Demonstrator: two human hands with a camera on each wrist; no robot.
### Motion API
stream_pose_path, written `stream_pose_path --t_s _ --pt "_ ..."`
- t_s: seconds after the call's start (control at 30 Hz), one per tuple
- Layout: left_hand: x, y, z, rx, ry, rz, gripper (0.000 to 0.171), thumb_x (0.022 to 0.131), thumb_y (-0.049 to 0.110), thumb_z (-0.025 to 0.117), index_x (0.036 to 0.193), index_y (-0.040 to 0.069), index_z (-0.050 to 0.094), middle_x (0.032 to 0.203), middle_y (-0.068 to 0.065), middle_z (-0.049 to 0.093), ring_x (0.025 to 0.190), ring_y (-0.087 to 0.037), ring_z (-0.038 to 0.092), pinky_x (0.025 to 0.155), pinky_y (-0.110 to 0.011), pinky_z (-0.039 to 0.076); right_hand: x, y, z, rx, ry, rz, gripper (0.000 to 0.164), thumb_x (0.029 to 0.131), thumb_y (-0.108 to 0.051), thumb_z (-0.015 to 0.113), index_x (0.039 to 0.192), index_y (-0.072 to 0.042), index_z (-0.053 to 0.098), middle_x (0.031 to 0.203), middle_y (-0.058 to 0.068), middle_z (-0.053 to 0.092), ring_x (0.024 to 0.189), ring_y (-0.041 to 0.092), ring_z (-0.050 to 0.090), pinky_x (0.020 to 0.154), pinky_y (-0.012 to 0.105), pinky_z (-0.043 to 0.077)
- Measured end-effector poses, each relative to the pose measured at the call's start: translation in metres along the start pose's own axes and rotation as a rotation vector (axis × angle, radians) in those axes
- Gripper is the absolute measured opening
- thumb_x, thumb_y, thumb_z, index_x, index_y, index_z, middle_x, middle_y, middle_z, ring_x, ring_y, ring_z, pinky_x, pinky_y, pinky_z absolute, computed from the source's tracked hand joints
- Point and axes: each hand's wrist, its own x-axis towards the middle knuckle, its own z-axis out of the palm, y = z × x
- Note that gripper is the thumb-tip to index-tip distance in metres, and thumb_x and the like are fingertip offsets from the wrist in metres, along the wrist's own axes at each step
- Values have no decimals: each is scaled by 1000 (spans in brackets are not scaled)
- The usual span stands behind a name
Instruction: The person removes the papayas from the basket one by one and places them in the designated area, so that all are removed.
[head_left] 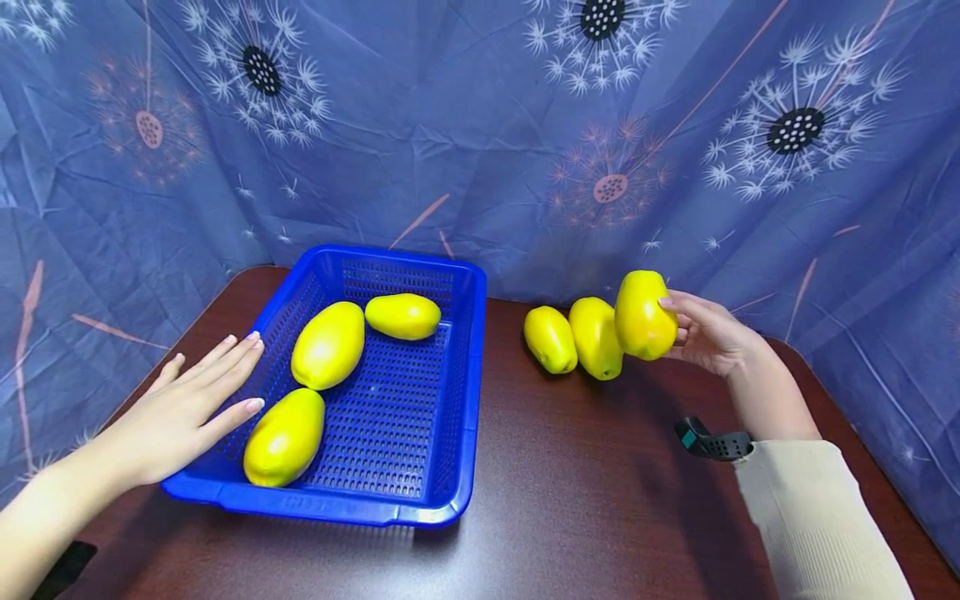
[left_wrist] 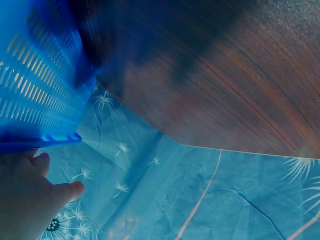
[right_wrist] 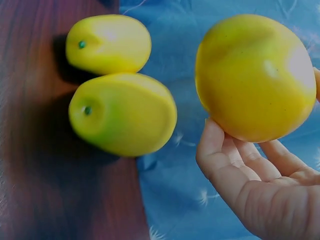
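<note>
Dark wood counter (head_left: 570, 467) carries a blue basket (head_left: 457, 400) with three yellow mangoes inside (head_left: 327, 344), plus two more mangoes (head_left: 595, 337) lying just right of it. Left hand (head_left: 180, 408) lies flat, fingers straight, on the basket's left rim. Right hand (head_left: 705, 333) grips a sixth held mango (head_left: 645, 315) lifted off the counter, beside the loose pair.
</note>
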Motion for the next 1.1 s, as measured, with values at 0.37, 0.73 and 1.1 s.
stream_pose_path --t_s 0.37,0.73,1.1 --pt "-3 -1 1 7 4 -3 65 96 35 49 150 13 19 153 -11 21 143 -20 3 105 -60 -10 -7 24 -38 95 34 54 19 95 -16 49 96 -17 68 92 5 69 83 23 67 71 42 54" --pt "-4 -3 0 14 7 -3 65 96 35 48 150 13 19 153 -11 21 143 -21 3 105 -60 -11 -6 54 -66 55 165 143 17 93 -24 54 86 -27 69 86 -2 70 78 17 67 67 40 54" --pt "1 1 -3 20 -11 -16 66 96 37 48 150 13 18 153 -11 22 142 -23 5 102 -61 -16 1 70 -73 16 249 167 12 93 -28 55 84 -31 63 82 -8 68 76 11 65 67 36 50"
